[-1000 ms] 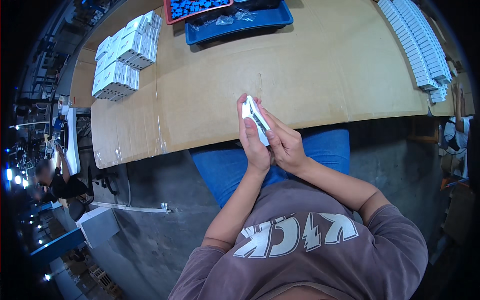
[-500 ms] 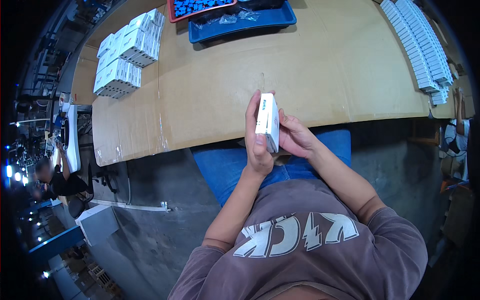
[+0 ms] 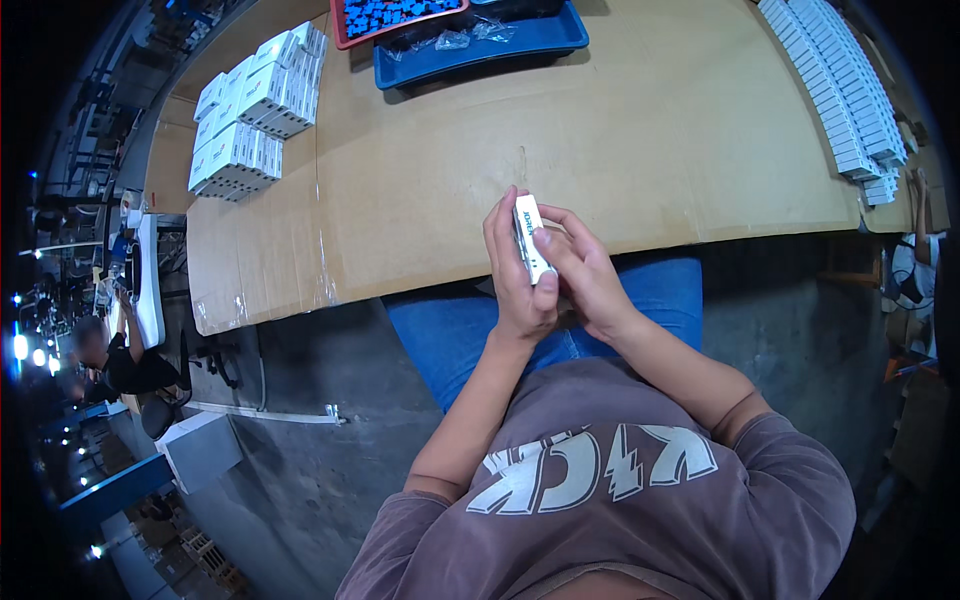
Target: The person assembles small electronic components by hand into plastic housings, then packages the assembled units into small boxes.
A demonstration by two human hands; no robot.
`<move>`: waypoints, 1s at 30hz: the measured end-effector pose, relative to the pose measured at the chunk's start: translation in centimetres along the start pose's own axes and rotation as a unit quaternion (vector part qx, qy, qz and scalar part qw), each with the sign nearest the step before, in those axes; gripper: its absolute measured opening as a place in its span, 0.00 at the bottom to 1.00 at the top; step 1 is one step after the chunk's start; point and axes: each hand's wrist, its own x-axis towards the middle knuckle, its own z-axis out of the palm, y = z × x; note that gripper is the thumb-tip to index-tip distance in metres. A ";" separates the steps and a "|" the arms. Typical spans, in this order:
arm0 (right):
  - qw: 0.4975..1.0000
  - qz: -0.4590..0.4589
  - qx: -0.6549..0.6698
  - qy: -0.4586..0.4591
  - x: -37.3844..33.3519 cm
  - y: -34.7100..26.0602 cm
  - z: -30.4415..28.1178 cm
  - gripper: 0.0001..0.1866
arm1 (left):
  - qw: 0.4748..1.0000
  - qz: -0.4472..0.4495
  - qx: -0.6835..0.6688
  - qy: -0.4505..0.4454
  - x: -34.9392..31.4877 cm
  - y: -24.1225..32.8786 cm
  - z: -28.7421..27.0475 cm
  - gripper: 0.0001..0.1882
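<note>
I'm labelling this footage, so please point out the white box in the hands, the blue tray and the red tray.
White box [image 3: 533, 252]: head view, on its narrow upper face.
Blue tray [image 3: 480, 63]: head view, on its near side.
Red tray [image 3: 400, 29]: head view, on its near rim.

Our bent arms [image 3: 468, 415] hold our left hand [image 3: 515, 300] and right hand [image 3: 597, 290] close together, fingers [image 3: 495, 235] curled inward.

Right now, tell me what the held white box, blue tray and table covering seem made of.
Held white box: probably smooth cardboard, possibly plastic; flat, printed face. Blue tray: likely moulded plastic, slight sheen, one even colour. Table covering: apparently cardboard, matte brown, creased, taped near its edge.
</note>
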 end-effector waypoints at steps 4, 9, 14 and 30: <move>0.997 -0.065 -0.035 0.005 -0.2 0.7 0.2 0.26 | 0.999 -0.005 0.019 0.030 -0.1 -0.1 0.5 0.53; 0.988 -0.111 -0.099 -0.035 -0.6 2.0 -0.3 0.27 | 0.998 -0.013 0.019 0.058 -0.5 -0.3 0.1 0.49; 0.983 -0.117 -0.126 -0.057 -1.1 1.8 -0.4 0.27 | 0.997 -0.002 -0.014 0.081 -1.1 -0.5 0.0 0.45; 0.754 -0.340 -0.542 -0.151 1.3 -1.9 -3.8 0.48 | 0.835 -0.438 -0.334 -0.002 0.3 0.9 -1.2 0.49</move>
